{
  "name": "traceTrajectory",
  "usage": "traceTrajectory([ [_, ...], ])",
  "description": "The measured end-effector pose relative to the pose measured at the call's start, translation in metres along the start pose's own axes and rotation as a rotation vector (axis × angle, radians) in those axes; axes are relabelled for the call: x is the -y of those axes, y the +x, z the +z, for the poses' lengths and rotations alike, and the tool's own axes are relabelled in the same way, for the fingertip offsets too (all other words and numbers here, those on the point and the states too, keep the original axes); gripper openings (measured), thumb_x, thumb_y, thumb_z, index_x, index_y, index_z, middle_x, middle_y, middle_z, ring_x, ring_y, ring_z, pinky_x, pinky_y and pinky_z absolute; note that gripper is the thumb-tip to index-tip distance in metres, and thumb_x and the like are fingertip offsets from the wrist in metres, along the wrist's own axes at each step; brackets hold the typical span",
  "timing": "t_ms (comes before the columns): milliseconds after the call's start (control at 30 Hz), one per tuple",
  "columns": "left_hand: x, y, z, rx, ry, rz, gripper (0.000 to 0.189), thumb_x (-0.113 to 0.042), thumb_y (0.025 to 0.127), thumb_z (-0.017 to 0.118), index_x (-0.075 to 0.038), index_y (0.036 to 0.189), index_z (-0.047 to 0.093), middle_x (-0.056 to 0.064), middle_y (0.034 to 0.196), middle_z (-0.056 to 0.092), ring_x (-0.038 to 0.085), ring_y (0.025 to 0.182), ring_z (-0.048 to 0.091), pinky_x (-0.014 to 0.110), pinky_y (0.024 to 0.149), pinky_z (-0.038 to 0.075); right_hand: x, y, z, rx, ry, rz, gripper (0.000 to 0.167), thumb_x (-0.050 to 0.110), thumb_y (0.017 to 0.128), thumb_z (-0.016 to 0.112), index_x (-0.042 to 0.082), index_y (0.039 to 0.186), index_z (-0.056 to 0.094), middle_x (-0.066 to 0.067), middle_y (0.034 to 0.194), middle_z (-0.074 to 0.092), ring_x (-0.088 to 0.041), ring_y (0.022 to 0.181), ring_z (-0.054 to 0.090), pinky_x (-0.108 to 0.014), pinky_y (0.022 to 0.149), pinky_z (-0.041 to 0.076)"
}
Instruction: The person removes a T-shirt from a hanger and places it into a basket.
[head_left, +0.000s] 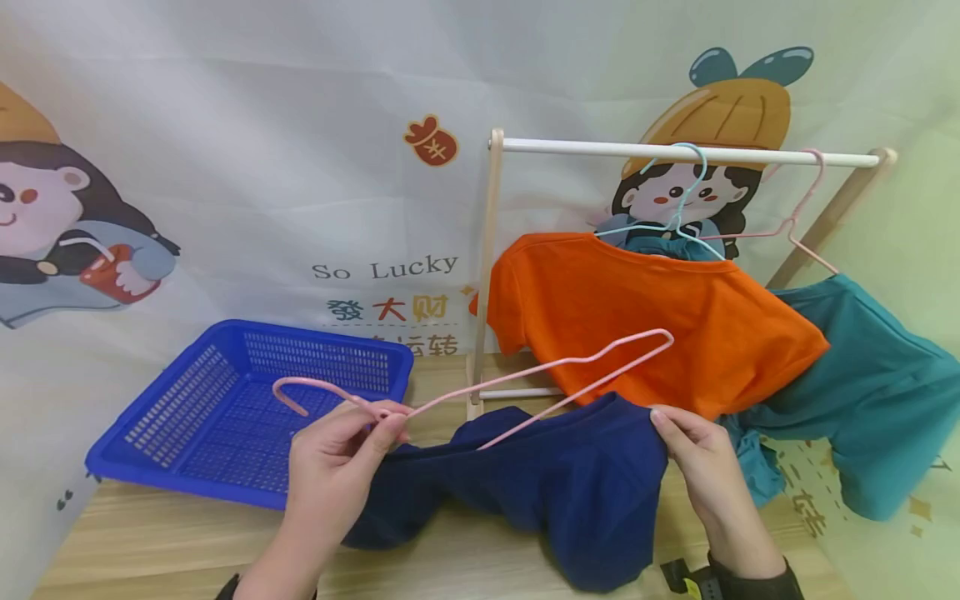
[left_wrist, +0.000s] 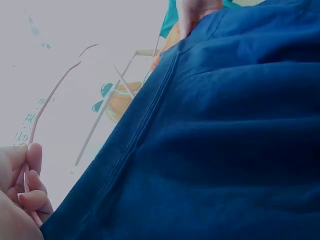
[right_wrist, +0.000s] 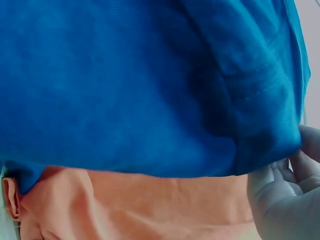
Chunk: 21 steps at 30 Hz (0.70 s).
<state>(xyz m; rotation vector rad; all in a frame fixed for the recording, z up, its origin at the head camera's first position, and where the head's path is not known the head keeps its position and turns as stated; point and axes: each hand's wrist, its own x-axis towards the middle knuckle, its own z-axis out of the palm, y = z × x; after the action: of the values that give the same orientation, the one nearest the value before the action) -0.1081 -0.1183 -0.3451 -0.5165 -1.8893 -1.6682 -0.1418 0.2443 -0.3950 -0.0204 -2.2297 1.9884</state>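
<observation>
In the head view my left hand (head_left: 333, 458) pinches a pink clothes hanger (head_left: 555, 362) at the base of its hook. The hook points left, and one far end sticks up above a dark blue garment (head_left: 517, 483). The hanger's lower bar runs down behind the garment's top edge. My right hand (head_left: 701, 454) pinches that garment at its upper right corner, between thumb and fingers. The left wrist view shows the left fingers (left_wrist: 34, 192) around the pink wire, beside the stitched cloth edge. Blue cloth fills most of the right wrist view, its corner at the right fingertips (right_wrist: 295, 162).
A clothes rack with a white rail (head_left: 570, 149) stands at the back right. From it hang an orange T-shirt (head_left: 637, 308) on a light blue hanger and a teal garment (head_left: 885, 375) on a pink one. A blue plastic basket (head_left: 225, 333) sits on the left.
</observation>
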Motion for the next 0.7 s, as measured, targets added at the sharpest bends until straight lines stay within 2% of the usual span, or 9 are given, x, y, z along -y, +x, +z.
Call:
traceTrajectory([
  [133,0.005,-0.002,0.009,0.036,0.068,0.032,0.013,0.006,0.081,0.067,-0.006,0.078,0.071,0.004,0.082,0.070,0.005,0.077,0.063,0.015,0.061,0.049,0.003,0.001,0.001,0.023,-0.041,0.024,0.014,0.021,0.094,0.059,0.025,0.096,0.072,0.016,0.084,0.068,-0.004,0.076,0.061,-0.018,0.070,0.051],
  [267,0.009,-0.002,0.016,0.040,0.098,0.082,0.015,0.007,0.079,0.069,-0.008,0.078,0.071,0.008,0.079,0.070,0.004,0.074,0.061,0.015,0.057,0.048,0.005,0.002,0.001,0.043,-0.032,-0.043,0.020,0.020,0.096,0.056,0.010,0.107,0.068,0.012,0.088,0.070,-0.006,0.081,0.064,-0.019,0.073,0.052],
  [333,0.012,-0.003,0.018,0.032,0.109,0.093,0.015,0.007,0.079,0.069,-0.008,0.078,0.072,0.010,0.078,0.070,0.004,0.072,0.061,0.015,0.056,0.048,0.008,0.002,0.002,-0.015,-0.007,-0.091,0.024,0.016,0.096,0.054,0.001,0.113,0.061,0.008,0.092,0.067,-0.008,0.083,0.063,-0.019,0.073,0.051],
  [400,0.014,-0.003,0.018,0.039,0.128,0.081,0.014,0.004,0.080,0.070,-0.009,0.078,0.071,0.009,0.078,0.070,0.004,0.071,0.060,0.015,0.055,0.048,0.013,0.001,0.004,-0.143,0.047,-0.148,0.021,0.010,0.096,0.054,0.001,0.115,0.056,0.003,0.097,0.062,-0.009,0.086,0.060,-0.017,0.073,0.049],
  [467,0.015,-0.003,0.020,0.046,0.141,0.080,0.014,0.003,0.080,0.070,-0.010,0.078,0.071,0.009,0.079,0.070,0.005,0.070,0.060,0.015,0.055,0.048,0.020,-0.003,0.006,-0.287,0.129,-0.236,0.018,0.001,0.094,0.053,0.005,0.112,0.053,-0.003,0.097,0.054,-0.013,0.087,0.054,-0.018,0.073,0.046],
  [533,0.017,-0.004,0.021,0.060,0.155,0.086,0.011,0.001,0.080,0.071,-0.009,0.078,0.072,0.007,0.079,0.070,0.005,0.070,0.060,0.014,0.055,0.048,0.026,-0.007,0.010,-0.390,0.147,-0.379,0.021,-0.005,0.091,0.054,0.005,0.109,0.051,-0.003,0.099,0.048,-0.015,0.089,0.048,-0.018,0.076,0.042],
  [600,0.018,-0.004,0.023,0.076,0.168,0.093,0.007,-0.001,0.080,0.071,-0.008,0.078,0.072,0.005,0.078,0.070,0.004,0.070,0.060,0.014,0.055,0.048,0.031,-0.012,0.012,-0.417,0.023,-0.559,0.019,-0.004,0.090,0.055,-0.003,0.108,0.052,0.001,0.103,0.048,-0.013,0.094,0.045,-0.019,0.081,0.038],
  [633,0.018,-0.004,0.024,0.085,0.174,0.100,0.006,-0.002,0.080,0.071,-0.008,0.079,0.072,0.003,0.077,0.070,0.004,0.070,0.059,0.014,0.055,0.048,0.034,-0.014,0.013,-0.408,-0.066,-0.647,0.020,0.000,0.090,0.057,-0.006,0.109,0.053,-0.001,0.105,0.050,-0.011,0.097,0.045,-0.020,0.084,0.035],
  [700,0.018,-0.005,0.026,0.108,0.188,0.108,0.004,-0.004,0.080,0.072,-0.008,0.079,0.072,0.000,0.075,0.069,0.004,0.070,0.059,0.013,0.056,0.049,0.037,-0.017,0.016,-0.359,-0.308,-0.793,0.033,0.016,0.091,0.059,-0.009,0.113,0.056,-0.006,0.113,0.055,-0.013,0.107,0.047,-0.023,0.093,0.031],
])
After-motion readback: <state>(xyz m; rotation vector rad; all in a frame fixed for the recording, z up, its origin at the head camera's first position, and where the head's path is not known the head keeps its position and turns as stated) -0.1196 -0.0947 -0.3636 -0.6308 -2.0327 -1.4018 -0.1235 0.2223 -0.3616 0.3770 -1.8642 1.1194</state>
